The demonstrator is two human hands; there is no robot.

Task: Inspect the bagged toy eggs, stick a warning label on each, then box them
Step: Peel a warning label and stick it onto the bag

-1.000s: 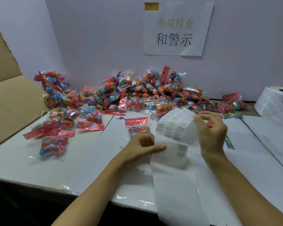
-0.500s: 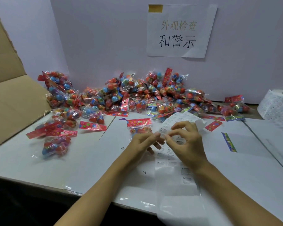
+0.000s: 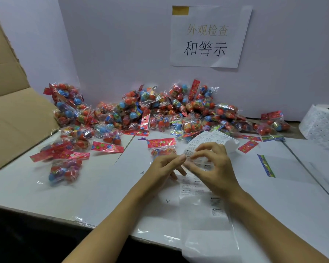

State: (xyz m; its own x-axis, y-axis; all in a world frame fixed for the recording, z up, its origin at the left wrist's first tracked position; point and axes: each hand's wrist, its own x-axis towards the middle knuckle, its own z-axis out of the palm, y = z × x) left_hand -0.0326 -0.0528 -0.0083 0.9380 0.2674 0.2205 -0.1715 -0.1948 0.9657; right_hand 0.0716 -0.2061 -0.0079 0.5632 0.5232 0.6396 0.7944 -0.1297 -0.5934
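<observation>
Bagged toy eggs [image 3: 156,112] lie heaped along the far edge of the white table [image 3: 46,190], against the pale wall; a few bags sit apart at the left, one blurred bag [image 3: 65,170] nearest the front, beside the brown cardboard box [image 3: 13,118] at the far left; a single bag with a red header card [image 3: 161,147] lies just beyond the left hand [image 3: 164,167]; the strip of warning labels [image 3: 203,196] runs from the near table edge up under both hands, its far end curling over; the left hand's fingers are curled with the fingertips touching the strip; the right hand [image 3: 214,168] pinches at a label on the strip between thumb and forefinger, other fingers arched above; a label roll [image 3: 323,122] stands at the far right; a paper sign [image 3: 209,35] with Chinese characters hangs on the wall.
</observation>
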